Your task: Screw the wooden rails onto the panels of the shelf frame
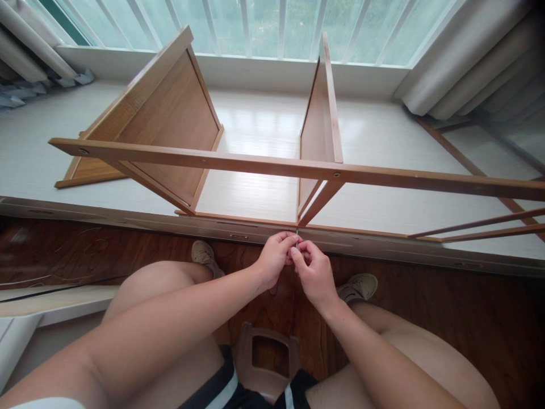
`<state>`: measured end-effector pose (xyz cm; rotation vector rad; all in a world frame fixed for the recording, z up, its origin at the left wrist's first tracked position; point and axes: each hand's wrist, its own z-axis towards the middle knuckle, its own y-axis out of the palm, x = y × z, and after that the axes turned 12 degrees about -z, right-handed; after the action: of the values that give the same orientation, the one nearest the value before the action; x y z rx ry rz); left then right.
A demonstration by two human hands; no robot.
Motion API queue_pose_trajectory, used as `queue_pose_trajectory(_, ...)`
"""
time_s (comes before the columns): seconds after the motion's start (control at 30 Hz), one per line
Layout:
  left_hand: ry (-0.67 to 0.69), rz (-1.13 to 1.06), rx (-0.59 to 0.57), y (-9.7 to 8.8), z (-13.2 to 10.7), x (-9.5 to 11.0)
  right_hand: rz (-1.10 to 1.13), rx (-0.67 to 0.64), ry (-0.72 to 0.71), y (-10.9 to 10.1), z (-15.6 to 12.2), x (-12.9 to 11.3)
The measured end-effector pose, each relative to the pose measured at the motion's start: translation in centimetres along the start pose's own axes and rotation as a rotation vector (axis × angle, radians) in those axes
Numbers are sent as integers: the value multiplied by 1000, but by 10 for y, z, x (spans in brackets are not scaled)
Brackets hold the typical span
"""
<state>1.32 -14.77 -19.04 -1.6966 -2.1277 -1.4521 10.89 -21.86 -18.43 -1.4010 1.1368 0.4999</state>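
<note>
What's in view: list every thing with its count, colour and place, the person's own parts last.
Wooden frame: 1, brown, on the ledge
Wooden panels: 2, brown, left and centre of the frame
Slim metal rod: 1, silvery, at both hands' fingertips
Ledge: 1, whitish, below the window
Window bars: several, white, top
Curtains: 2, greyish, upper corners
Floor: 1, dark brown, below the ledge
Stool: 1, greyish brown, between the legs
Shoes: 2, beige, on the floor
Shorts: 1, black with pale stripes, bottom
Legs: 2, bare, lower left and right
Left hand, right hand: 2, bare, centre
</note>
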Motion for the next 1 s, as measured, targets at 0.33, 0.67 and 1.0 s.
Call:
queue_pose_trajectory(0.33,-24,20,-53,0,0,1,596,-176,203,8,3,5)
queue_pose_trajectory(0.67,-50,33,-23,0,-2,3,1059,-419,422,5,3,-3)
queue_pose_trajectory(1.0,-62,59,-54,3,-7,0,816,-220,347,12,-2,-4)
